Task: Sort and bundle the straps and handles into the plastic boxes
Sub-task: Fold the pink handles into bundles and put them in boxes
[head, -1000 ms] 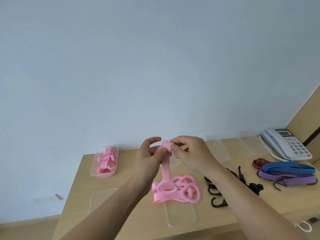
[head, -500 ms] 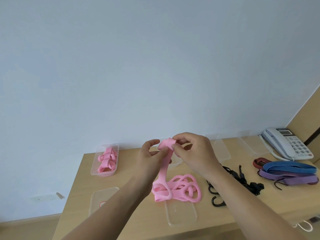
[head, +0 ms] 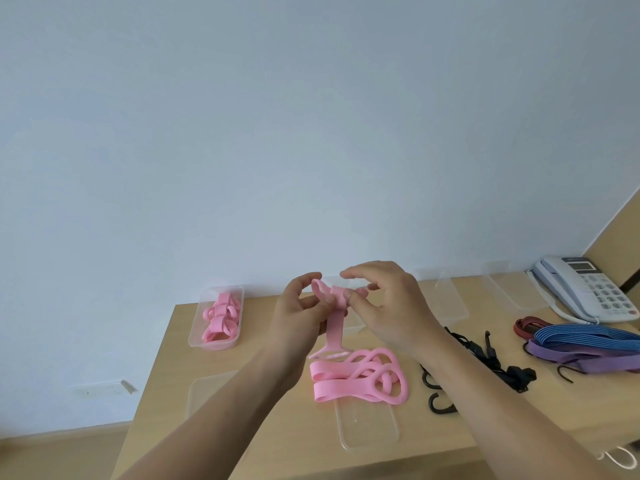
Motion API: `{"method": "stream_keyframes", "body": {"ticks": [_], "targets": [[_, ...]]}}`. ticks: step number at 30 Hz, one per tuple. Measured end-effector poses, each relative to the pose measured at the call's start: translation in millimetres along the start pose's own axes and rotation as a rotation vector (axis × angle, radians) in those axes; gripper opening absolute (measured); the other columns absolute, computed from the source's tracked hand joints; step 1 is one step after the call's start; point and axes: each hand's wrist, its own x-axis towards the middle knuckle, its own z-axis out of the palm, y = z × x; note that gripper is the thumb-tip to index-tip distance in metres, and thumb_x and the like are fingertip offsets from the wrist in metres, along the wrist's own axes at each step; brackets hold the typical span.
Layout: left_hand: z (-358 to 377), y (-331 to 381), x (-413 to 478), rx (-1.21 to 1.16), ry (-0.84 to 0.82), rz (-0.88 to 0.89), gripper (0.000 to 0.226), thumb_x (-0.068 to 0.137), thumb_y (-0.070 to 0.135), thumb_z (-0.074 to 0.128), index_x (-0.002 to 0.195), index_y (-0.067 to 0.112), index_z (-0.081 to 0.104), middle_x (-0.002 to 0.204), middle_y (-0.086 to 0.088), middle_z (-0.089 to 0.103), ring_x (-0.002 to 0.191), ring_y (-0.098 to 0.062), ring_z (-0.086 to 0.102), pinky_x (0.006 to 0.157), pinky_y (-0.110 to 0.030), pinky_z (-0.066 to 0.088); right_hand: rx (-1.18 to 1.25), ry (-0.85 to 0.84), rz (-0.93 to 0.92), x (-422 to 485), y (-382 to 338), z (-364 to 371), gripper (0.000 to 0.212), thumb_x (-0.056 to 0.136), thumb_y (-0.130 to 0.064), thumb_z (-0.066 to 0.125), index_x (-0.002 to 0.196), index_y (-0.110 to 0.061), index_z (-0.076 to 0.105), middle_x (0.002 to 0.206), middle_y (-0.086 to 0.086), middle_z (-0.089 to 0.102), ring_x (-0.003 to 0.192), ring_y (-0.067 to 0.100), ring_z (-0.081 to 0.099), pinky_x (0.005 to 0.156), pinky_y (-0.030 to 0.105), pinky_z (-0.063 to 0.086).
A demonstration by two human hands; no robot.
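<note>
left hand (head: 304, 308): holds the pink strap (head: 335, 329) near its top, fingers curled round it, much as half a second ago
right hand (head: 391, 306): looser than in the earlier frame; forefinger now raised clear above the roll, lower fingertips against it; cannot tell whether anything is pinched
pink strap: up in the air between both hands, over the middle of the table (head: 242, 427); top end wound into a small roll, hanging part shorter than before
loop end (head: 329, 355): off the pink pile (head: 363, 377), where it lay half a second ago; now blurred, hanging just above the pile's left edge
pink pile: loose bands and loops flat on the table below the hands, near edge overlapping a clear tray (head: 367, 431); same place as before
plastic box (head: 194, 336): at the table's far left, by the wall, with pink bundles (head: 218, 320) inside; unmoved
right side of table: black hooked straps (head: 485, 358) beside the right forearm, then blue, purple and red cords (head: 588, 337), then a telephone (head: 588, 289) at the far corner; all as before
</note>
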Motion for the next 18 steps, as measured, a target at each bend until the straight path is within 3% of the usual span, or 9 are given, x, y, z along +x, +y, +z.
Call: {"method": "stream_keyframes", "body": {"ticks": [3,6,9,14,18], "targets": [[1.1,-1.9,0.9,0.066,0.007,0.028,0.043,0.101,0.011,0.066,0.138,0.025,0.051,0.107,-0.009,0.081,0.109,-0.026,0.075,0.106,-0.053,0.053,-0.058,-0.189,0.099,4.4,2.2,-1.8,0.026,0.094,-0.023,0.067,0.119,-0.019,0.072,0.125,-0.006,0.063,0.116,0.011,0.055,0.101,0.029,0.044],[1.3,-3.7,1.7,0.076,0.041,0.028,0.061,0.1,0.009,0.068,0.151,0.029,0.042,0.114,-0.006,0.079,0.113,-0.023,0.073,0.109,-0.051,0.051,-0.02,-0.246,0.066,2.7,-0.3,-1.7,0.016,0.093,-0.02,0.069,0.107,-0.023,0.075,0.098,-0.016,0.067,0.092,0.002,0.059,0.085,0.019,0.045],[0.0,-4.5,1.8,0.068,0.057,0.016,0.071,0.097,0.011,0.072,0.155,0.031,0.037,0.121,-0.001,0.077,0.115,-0.021,0.072,0.11,-0.05,0.05,0.01,-0.206,0.092,1.1,-0.4,-3.7,0.012,0.09,-0.019,0.071,0.099,-0.026,0.076,0.077,-0.02,0.065,0.083,0.002,0.06,0.072,0.014,0.045],[1.4,-1.5,0.7,0.079,0.043,-0.022,0.061,0.098,0.017,0.071,0.151,0.023,0.042,0.108,-0.002,0.081,0.106,-0.023,0.076,0.106,-0.05,0.054,0.104,-0.136,0.067,0.7,-1.9,-5.9,0.008,0.087,-0.031,0.071,0.087,-0.025,0.076,0.078,-0.012,0.071,0.079,0.011,0.063,0.072,0.03,0.051],[2.8,1.5,-1.8,0.081,0.025,-0.074,0.032,0.099,0.024,0.07,0.128,0.01,0.066,0.096,-0.013,0.081,0.093,-0.026,0.079,0.089,-0.041,0.062,0.08,-0.065,0.072,-0.1,2.2,-4.3,0.006,0.086,-0.018,0.076,0.088,-0.025,0.076,0.082,-0.007,0.072,0.082,0.015,0.064,0.075,0.04,0.052]]}}
